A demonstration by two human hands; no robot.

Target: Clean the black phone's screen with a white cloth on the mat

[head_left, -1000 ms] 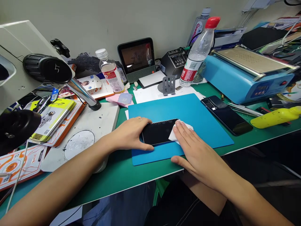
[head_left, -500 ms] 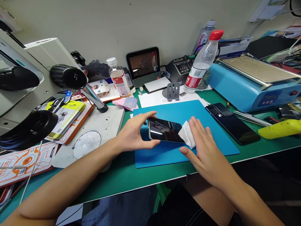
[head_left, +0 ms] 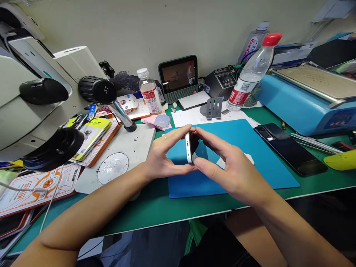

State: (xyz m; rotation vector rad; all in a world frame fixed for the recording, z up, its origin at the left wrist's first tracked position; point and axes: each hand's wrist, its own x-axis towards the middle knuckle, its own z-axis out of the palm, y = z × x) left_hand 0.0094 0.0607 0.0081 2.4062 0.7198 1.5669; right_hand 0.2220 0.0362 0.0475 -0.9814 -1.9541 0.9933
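Note:
A smartphone (head_left: 188,148) is held on edge above a blue mat (head_left: 189,189), its bottom end with the charging port facing me. My left hand (head_left: 164,154) grips it by the near end, thumb below and fingers above. From the other side, my right hand (head_left: 230,167) closes on the same end with thumb and fingertips. A white wipe (head_left: 221,163) lies on the mat, partly hidden behind my right hand.
A microscope (head_left: 97,91) stands at left on its pale base. Bottles, a small display (head_left: 179,76) and a phone stand (head_left: 214,108) are at the back. A blue heating machine (head_left: 300,107) and a dark phone (head_left: 289,148) lie to the right.
The phone has turned from lying screen-up to standing on edge with its port end toward me. My right hand has left the wipe and taken hold of the phone.

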